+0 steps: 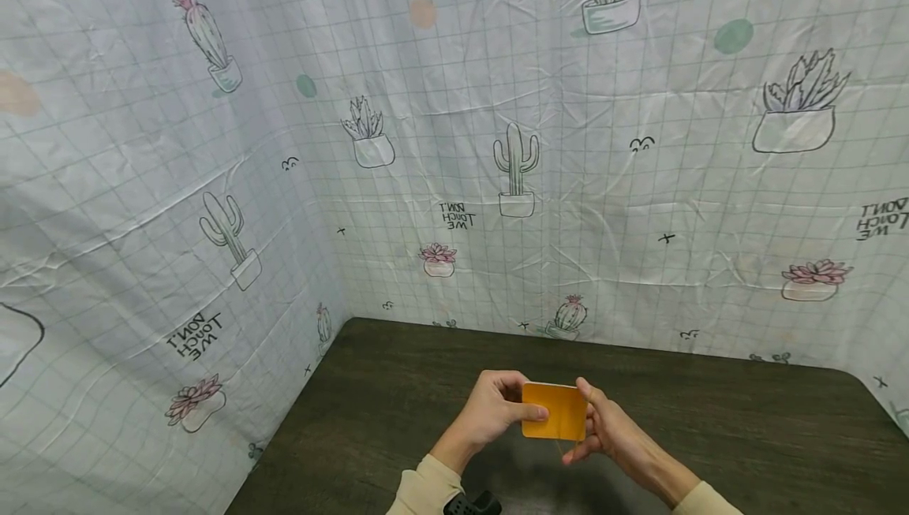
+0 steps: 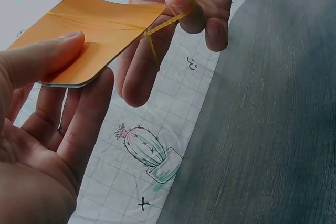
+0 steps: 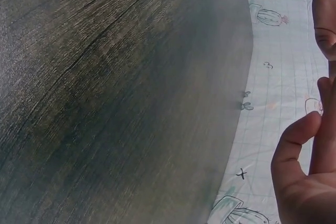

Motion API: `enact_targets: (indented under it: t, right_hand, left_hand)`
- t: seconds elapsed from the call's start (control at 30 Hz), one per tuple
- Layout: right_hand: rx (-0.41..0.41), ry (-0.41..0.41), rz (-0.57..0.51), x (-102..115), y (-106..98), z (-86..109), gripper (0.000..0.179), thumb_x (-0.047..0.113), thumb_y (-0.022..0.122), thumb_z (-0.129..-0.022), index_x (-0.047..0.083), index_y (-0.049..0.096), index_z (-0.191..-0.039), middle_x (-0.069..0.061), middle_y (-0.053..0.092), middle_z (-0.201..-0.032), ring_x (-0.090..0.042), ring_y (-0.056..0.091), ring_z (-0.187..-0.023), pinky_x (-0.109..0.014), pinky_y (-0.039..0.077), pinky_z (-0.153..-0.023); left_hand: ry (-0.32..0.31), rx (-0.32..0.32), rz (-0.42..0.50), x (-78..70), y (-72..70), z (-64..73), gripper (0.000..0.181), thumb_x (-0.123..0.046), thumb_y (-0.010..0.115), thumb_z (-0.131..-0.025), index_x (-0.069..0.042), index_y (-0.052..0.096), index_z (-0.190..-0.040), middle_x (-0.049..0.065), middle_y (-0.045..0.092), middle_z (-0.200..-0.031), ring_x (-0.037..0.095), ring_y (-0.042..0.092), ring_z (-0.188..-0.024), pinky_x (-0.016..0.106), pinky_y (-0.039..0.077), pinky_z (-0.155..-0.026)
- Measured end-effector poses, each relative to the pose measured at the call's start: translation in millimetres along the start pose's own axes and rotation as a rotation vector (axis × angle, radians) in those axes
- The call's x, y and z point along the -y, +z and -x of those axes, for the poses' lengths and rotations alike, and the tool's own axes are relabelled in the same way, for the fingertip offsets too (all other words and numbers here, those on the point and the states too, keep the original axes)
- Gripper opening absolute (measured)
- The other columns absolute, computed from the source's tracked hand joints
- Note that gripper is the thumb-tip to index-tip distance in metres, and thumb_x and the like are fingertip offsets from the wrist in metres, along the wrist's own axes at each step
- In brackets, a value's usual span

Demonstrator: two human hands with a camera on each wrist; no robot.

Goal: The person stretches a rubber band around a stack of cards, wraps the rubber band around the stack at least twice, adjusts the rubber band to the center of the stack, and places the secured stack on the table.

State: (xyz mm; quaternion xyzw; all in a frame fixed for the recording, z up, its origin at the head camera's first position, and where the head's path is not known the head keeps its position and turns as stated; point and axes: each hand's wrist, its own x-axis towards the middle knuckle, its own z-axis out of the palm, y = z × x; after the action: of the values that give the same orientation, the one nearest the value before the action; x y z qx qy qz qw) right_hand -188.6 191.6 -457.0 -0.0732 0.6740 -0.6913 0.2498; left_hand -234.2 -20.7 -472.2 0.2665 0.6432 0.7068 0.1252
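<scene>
A small square orange pad with rounded corners (image 1: 561, 424) is held up over the table. My left hand (image 1: 486, 412) grips it by its left side, thumb flat on the orange face and fingers beneath. A thin yellow cord (image 2: 163, 24) runs across that face and stretches off its edge. My right hand (image 1: 621, 440) is at the pad's right side, with the cord looped round a bent finger (image 2: 181, 6). In the right wrist view only parts of hands appear at the right edge, and the pad is out of sight.
Below the hands lies a dark wood-grain table (image 1: 398, 389) with rounded far corners. White cloth (image 1: 454, 144) printed with grid lines and cacti hangs behind it and along the left. A black watch (image 1: 472, 504) shows at the left sleeve.
</scene>
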Motion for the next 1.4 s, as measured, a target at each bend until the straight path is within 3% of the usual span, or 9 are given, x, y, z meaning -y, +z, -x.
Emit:
enact_targets:
  t: [0.33,0.77,1.0,1.23,1.4]
  right_hand:
    - [-0.027,-0.008,0.005,2,1,-0.7,0.081,0.059,0.022,-0.096,-0.014,0.027,-0.131,-0.017,0.058,-0.105,-0.037,0.063,-0.078,-0.046,0.053,-0.074]
    - [0.049,-0.015,0.018,3,-5,2.4,0.081,0.055,0.022,-0.097,-0.014,0.010,-0.138,-0.017,0.054,-0.112,-0.034,0.060,-0.087,-0.047,0.052,-0.074]
    - [0.199,-0.012,-0.026,1,-12,4.3,0.068,0.049,0.019,-0.100,-0.009,0.026,-0.135,-0.019,0.057,-0.110,-0.036,0.061,-0.083,-0.046,0.049,-0.081]
    - [0.363,-0.009,-0.088,-2,-19,1.5,0.062,0.043,0.014,-0.101,-0.005,0.045,-0.124,-0.020,0.060,-0.105,-0.026,0.064,-0.078,-0.046,0.048,-0.084]
    - [0.376,-0.020,-0.108,-4,-20,-2.5,0.059,0.039,0.019,-0.103,-0.004,0.054,-0.122,-0.017,0.062,-0.100,-0.021,0.064,-0.075,-0.043,0.051,-0.080]
  left_hand:
    - [-0.007,0.033,0.009,-0.6,2.0,0.9,0.014,-0.001,0.071,-0.079,0.007,0.064,-0.087,0.003,0.067,-0.082,0.012,0.062,-0.071,0.029,0.054,-0.064]
    - [0.005,0.101,0.012,1.0,1.7,0.9,0.020,-0.011,0.075,-0.078,0.003,0.067,-0.090,0.003,0.068,-0.082,0.013,0.063,-0.070,0.032,0.055,-0.063]
    - [0.007,0.144,0.004,1.7,0.3,0.9,0.020,-0.011,0.074,-0.079,0.004,0.067,-0.090,0.002,0.067,-0.080,0.012,0.062,-0.068,0.033,0.055,-0.063]
    - [0.018,0.195,-0.014,0.3,1.3,1.4,0.015,-0.007,0.073,-0.079,0.004,0.066,-0.088,0.001,0.066,-0.080,0.009,0.060,-0.067,0.029,0.055,-0.063]
    - [0.054,0.195,-0.013,-0.1,2.3,0.6,0.014,-0.004,0.072,-0.079,0.005,0.066,-0.087,0.002,0.066,-0.080,0.010,0.061,-0.067,0.031,0.055,-0.064]
